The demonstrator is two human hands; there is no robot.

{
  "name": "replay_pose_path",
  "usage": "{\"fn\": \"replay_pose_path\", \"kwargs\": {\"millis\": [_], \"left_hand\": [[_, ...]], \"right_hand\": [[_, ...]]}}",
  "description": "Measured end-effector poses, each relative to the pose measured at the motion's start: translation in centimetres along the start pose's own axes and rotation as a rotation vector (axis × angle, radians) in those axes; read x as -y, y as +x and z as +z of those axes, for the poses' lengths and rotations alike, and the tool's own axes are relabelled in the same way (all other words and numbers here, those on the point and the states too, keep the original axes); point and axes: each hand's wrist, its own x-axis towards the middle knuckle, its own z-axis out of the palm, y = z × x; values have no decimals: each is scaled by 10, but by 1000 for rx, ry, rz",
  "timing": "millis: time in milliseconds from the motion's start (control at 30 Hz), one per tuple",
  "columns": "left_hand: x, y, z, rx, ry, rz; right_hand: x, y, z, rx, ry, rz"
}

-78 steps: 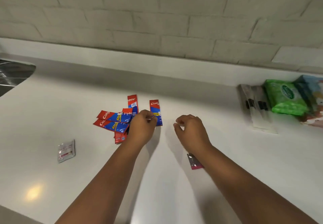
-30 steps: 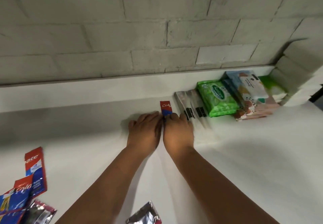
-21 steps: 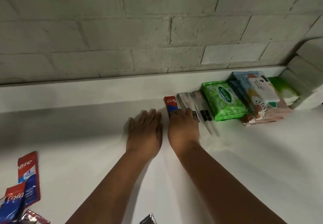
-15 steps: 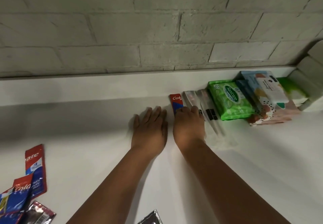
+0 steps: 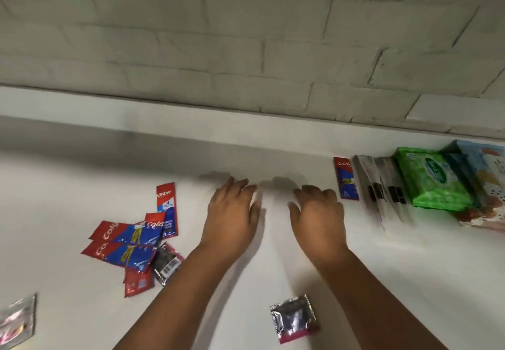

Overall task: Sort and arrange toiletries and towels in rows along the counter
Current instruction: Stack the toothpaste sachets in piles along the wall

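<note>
One red and blue Colgate sachet lies alone at the back right of the white counter, beside clear toothbrush packs and a green wipes pack. My right hand hovers just left of that sachet, fingers relaxed and holding nothing. My left hand is beside it, fingers straight, also holding nothing. A loose pile of Colgate sachets lies left of my left hand, one sachet standing apart at its top.
A silver and pink sachet lies near the front between my forearms. A dark barcode sachet sits by the pile. A clear packet is at the front left. Blue and patterned packs crowd the far right. A brick wall backs the counter.
Both hands have left the lone Colgate sachet by the toothbrush packs and drawn back leftward. The view has swung left, so the sachet pile is in sight again.
</note>
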Motion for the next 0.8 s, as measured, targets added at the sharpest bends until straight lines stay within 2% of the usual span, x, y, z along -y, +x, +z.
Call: {"fn": "replay_pose_path", "kwargs": {"millis": [167,300,500,600,800], "left_hand": [[66,-41,-47,-47,48,-216],[106,-66,-71,-12,110,-353],[129,-87,-75,-35,59,-318],[133,-90,-74,-32,60,-304],[135,-89,-69,1,60,-284]], "right_hand": [[70,-26,-3,144,138,-162],[126,-38,-1,288,252,-346],[184,-40,13,415,234,-476],[193,-41,21,464,187,-444],[183,-45,24,367,139,-354]]}}
